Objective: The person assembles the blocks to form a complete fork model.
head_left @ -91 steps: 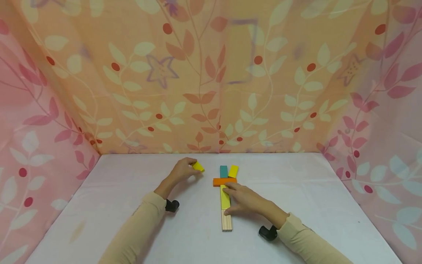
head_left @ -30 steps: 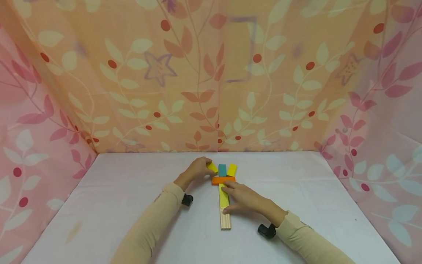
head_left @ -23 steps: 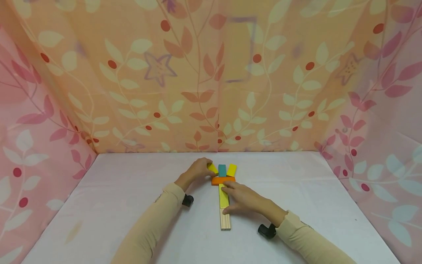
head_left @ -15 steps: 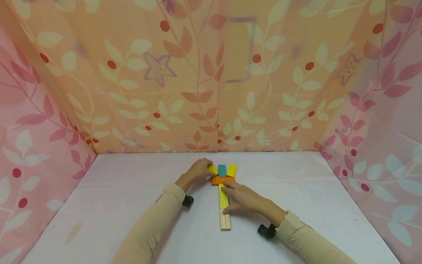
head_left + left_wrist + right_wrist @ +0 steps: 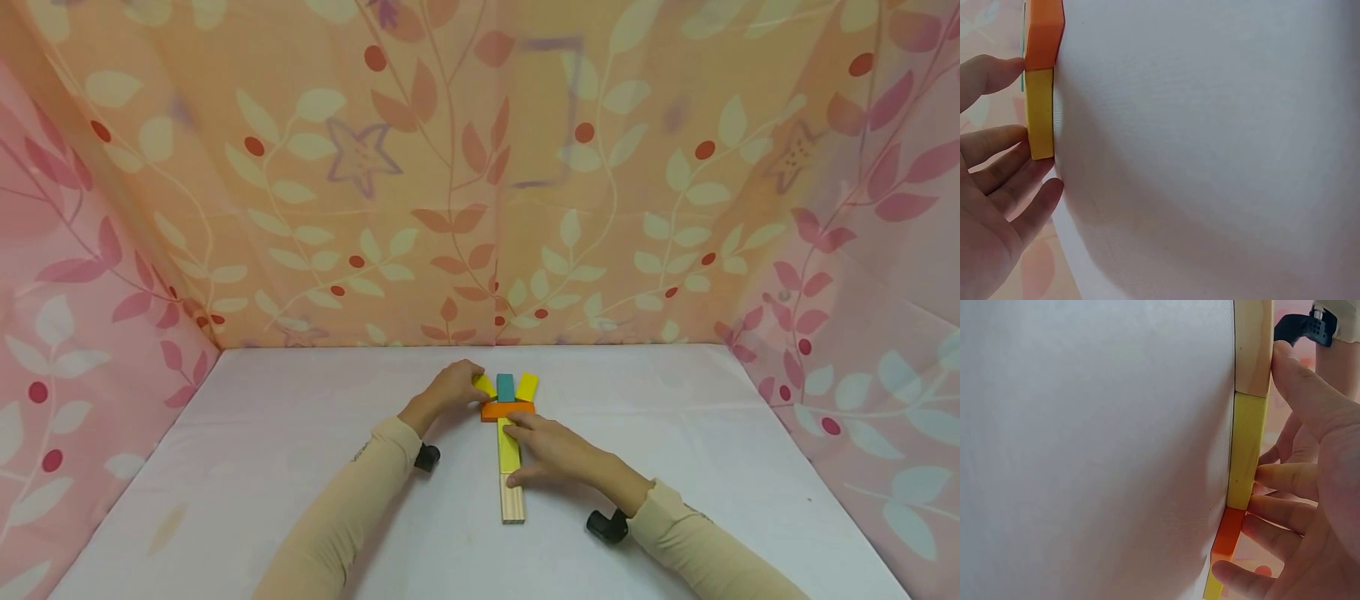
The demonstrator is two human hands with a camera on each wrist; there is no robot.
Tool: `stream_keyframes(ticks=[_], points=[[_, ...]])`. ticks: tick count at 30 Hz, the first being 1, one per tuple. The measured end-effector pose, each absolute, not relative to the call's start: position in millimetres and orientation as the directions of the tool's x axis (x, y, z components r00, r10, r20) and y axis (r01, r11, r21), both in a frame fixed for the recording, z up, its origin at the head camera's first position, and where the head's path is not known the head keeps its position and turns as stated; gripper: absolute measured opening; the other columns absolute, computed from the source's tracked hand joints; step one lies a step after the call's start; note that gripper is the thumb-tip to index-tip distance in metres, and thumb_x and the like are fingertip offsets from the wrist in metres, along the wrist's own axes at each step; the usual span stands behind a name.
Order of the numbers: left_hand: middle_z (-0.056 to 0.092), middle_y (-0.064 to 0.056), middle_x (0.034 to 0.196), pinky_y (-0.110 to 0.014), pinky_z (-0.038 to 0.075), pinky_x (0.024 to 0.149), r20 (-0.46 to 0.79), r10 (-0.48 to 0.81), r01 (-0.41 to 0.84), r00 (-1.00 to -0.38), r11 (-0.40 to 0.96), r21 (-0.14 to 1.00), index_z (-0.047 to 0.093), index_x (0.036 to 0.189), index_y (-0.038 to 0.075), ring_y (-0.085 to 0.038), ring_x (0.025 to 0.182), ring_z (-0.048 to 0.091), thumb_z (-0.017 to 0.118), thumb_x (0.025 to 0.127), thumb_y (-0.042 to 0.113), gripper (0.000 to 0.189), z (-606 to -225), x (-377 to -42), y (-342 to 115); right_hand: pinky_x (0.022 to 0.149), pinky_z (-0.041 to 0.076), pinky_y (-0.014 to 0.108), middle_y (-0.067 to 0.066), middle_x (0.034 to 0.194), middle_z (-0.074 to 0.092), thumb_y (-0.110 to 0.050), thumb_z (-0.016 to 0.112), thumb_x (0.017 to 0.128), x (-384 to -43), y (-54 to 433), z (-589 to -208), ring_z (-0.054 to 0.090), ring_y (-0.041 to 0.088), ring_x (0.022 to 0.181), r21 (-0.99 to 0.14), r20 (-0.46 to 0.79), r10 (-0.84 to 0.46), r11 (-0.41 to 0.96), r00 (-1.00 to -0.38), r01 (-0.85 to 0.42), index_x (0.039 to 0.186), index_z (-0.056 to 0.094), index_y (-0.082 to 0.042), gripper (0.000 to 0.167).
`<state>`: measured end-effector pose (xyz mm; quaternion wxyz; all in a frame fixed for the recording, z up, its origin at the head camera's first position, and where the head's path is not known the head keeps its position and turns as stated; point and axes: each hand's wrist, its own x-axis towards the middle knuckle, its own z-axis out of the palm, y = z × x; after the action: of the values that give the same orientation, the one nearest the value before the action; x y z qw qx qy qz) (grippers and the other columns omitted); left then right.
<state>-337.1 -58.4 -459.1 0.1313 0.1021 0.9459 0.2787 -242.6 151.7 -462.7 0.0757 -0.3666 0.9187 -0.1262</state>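
Observation:
My left hand (image 5: 447,386) holds a small yellow block (image 5: 1040,115) between thumb and fingertips, its end against the left part of an orange block (image 5: 495,412). Behind the orange block lie a teal block (image 5: 506,387) and a second small yellow block (image 5: 528,386), which slants outward. A longer yellow block (image 5: 507,450) and a plain wooden block (image 5: 513,504) run in line toward the front. Spread over this row is my right hand (image 5: 562,454); in the right wrist view its thumb rests on the plain block, with fingertips on the longer yellow and orange blocks.
All blocks lie flat on a white cloth-covered table (image 5: 300,500). A floral curtain (image 5: 450,167) rises behind the table's back edge, and pink floral cloth (image 5: 67,333) closes in both sides. Black cameras (image 5: 606,527) sit on the wrists.
Over three seconds my left hand has brought its yellow block rightward to the orange block's left end. The orange block has tipped slightly. My right hand has stayed in place.

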Motion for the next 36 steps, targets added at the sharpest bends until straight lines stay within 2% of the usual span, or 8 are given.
stream_keyframes(ticks=[28,36], points=[[0.056,-0.012,0.136,-0.043,0.042,0.111,-0.199,0.284,0.126,-0.938,0.813,0.569,0.056,0.136,0.005,-0.027,0.116,0.053,0.074,0.087,0.026,0.057,-460.0,-335.6,-58.7,0.108,0.044,0.045,0.012,0.150,0.042,-0.059,0.070,0.079,-241.5,151.0,-462.0,0.045,0.028,0.136,-0.304,-0.090,-0.670,0.723,-0.737,-0.620,0.141,0.051,-0.006,0.084],[0.057,-0.011,0.134,-0.041,0.043,0.110,-0.162,0.313,0.184,-0.936,0.826,0.532,0.056,0.136,0.005,-0.026,0.115,0.054,0.074,0.087,0.029,0.057,-464.5,-338.0,-61.7,0.111,0.042,0.044,0.010,0.152,0.041,-0.060,0.069,0.081,-241.4,151.6,-463.5,0.042,0.025,0.138,-0.318,-0.079,-0.672,0.717,-0.736,-0.620,0.142,0.049,-0.007,0.083]])
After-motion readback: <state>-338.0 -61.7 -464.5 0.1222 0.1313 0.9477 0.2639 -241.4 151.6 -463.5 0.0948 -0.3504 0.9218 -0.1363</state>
